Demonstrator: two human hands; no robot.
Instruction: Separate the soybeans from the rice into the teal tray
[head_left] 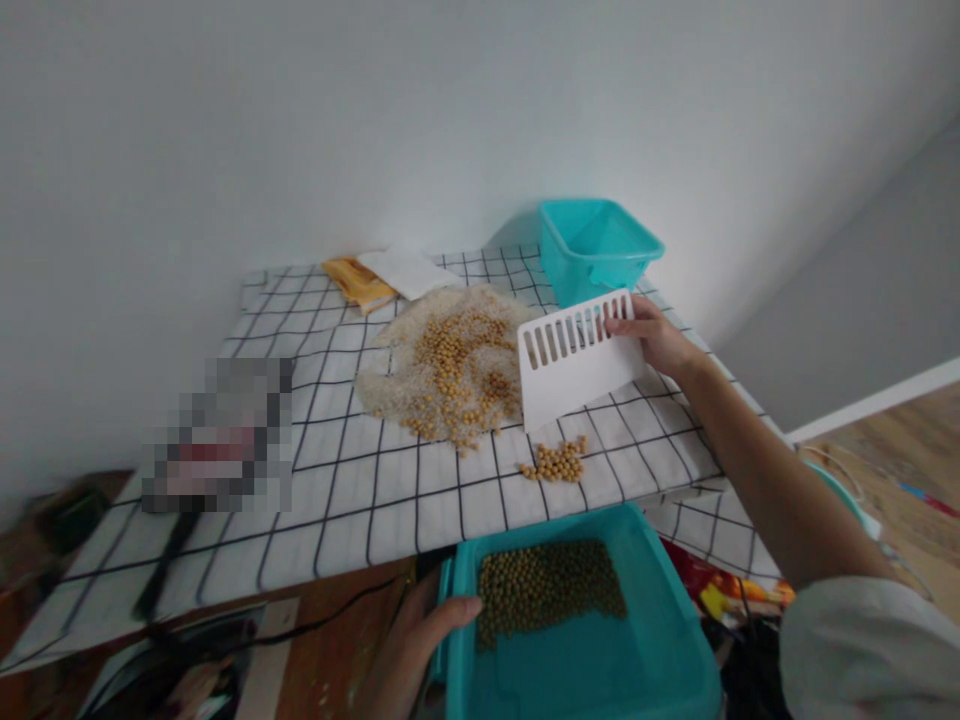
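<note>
My right hand (pixel 656 335) grips one end of a white slotted plastic scraper (pixel 581 372), tilted on edge over the right side of the table. Just in front of the scraper lies a small group of soybeans (pixel 556 462). To its left spreads a pile of rice (pixel 405 375) with many soybeans (pixel 450 350) mixed in. Below the table's front edge, my left hand (pixel 427 625) holds the left rim of a teal plastic basin (pixel 585 665), its thumb over the edge. Several soybeans (pixel 551 585) cover the far part of that basin's floor.
A second teal basin (pixel 600 235) stands at the back right of the checked tablecloth (pixel 315 460). Behind the pile lie a yellow bag (pixel 360 285) and a white sheet (pixel 411 270). A pixelated device (pixel 225 440) with a black cable (pixel 176 550) sits at the left.
</note>
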